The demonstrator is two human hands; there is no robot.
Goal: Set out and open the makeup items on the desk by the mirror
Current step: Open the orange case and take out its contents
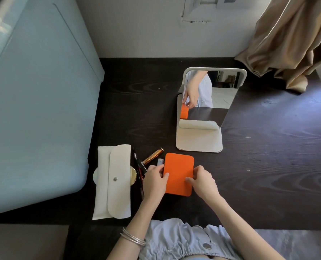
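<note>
An orange rectangular case (179, 170) lies shut on the dark desk (268, 156), just in front of the standing mirror (210, 96). My left hand (155, 182) grips its left edge, thumb on the lid. My right hand (202, 182) grips its right edge, thumb on top. Left of the case lie a gold tube (153, 155), a small grey stick (160, 161) and dark pencils (140, 168). A white snap pouch (114, 182) lies further left, with a round gold compact (133, 175) partly under it.
A pale blue cabinet (37, 109) flanks the desk on the left. A beige curtain (290, 44) hangs onto the desk's far right corner. The mirror reflects a hand and the orange case.
</note>
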